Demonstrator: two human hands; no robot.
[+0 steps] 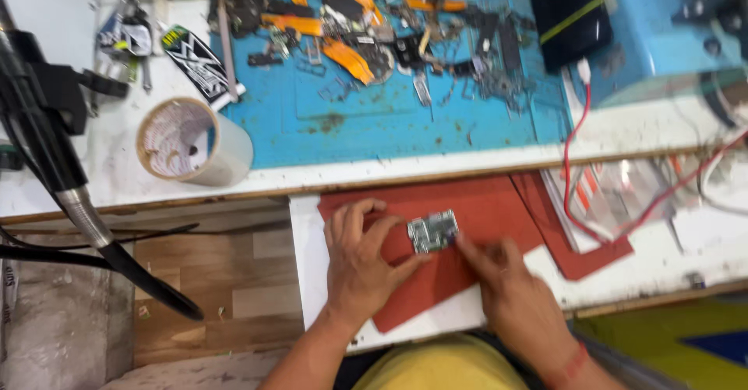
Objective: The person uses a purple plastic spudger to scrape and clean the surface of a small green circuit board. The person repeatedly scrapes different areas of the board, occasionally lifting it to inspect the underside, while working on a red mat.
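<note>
while it lies flat on a red mat (pixel 483 203), the small circuit board (pixel 432 232), a silvery rectangle with metal shields, is pinched from both sides: the left hand (pixel 360 261) presses its fingertips against the board's left edge, and the right hand (pixel 510 285) touches its right edge with a finger, so both hands close on the board together. the mat looks soft and matte, with a second red sheet (pixel 580 242) overlapping to its right, both resting on a white pull-out shelf (pixel 308 257). a red wire (pixel 570 156) loops down just right of the mat, over a clear plastic packet (pixel 615 195). beyond the shelf's far edge sits the white bench with a blue work mat (pixel 374 117), crowded along its back with dark metal scraps and orange flex cables (pixel 347 55). a roll of clear tape (pixel 191 142) stands left of it, and a black flexible arm (pixel 86 211) slants down at far left. open room remains on the mat's front half and on the blue mat's near strip.
</note>
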